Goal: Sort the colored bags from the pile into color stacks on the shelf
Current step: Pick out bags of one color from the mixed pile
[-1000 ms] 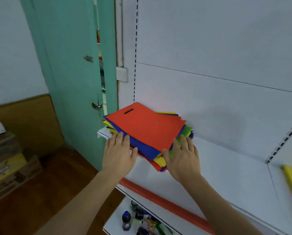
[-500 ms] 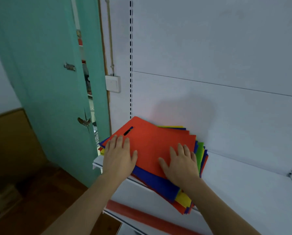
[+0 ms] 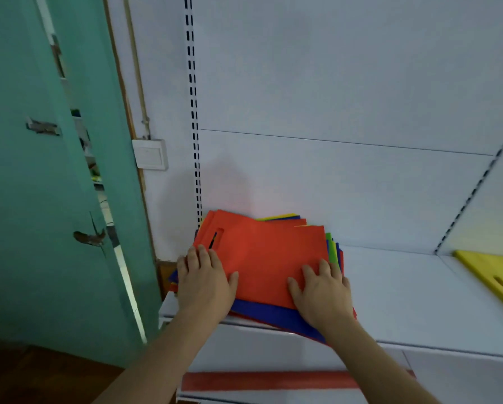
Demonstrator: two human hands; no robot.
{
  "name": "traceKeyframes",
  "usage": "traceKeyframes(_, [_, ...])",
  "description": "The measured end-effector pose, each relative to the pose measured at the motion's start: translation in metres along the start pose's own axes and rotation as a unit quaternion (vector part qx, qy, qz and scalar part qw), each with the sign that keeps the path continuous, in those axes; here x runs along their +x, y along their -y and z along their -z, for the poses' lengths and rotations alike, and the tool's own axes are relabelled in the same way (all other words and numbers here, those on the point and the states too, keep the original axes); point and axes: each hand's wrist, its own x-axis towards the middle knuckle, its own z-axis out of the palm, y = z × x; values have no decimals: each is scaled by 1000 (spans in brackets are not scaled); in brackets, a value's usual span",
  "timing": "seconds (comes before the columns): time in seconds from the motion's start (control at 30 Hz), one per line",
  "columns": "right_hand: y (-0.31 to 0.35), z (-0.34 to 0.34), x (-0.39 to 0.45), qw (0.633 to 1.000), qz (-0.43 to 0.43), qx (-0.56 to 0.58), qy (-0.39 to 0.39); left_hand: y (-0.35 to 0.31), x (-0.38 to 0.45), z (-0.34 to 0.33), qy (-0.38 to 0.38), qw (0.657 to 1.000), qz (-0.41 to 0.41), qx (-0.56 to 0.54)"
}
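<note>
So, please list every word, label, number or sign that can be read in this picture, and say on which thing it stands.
None can be read.
Top red bag: plain, no print visible.
Yellow bag: plain.
Wall switch: no marking visible.
Red strip on the lower shelf edge: no text visible.

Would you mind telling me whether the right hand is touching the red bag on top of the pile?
Touching: the head view shows the right hand lying flat on the red bag, fingers spread.

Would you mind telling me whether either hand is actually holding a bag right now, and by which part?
Nothing is gripped. The left hand and right hand lie flat, fingers straight, on the near part of the top red bag of the pile.
</note>
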Motion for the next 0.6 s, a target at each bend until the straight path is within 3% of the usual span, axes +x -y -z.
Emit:
traceKeyframes(0.23, [-9, 6, -10, 996, -88, 23, -12, -18, -5, 10, 9, 998, -63, 1])
traceKeyframes(0.4, [-19, 12, -5, 990, -76, 114, -35, -24, -9, 14, 6, 997, -81, -5])
traceKeyframes(0.6, [-35, 9, 2, 984, -68, 140, -83, -31, -16, 13, -1, 992, -116, -44])
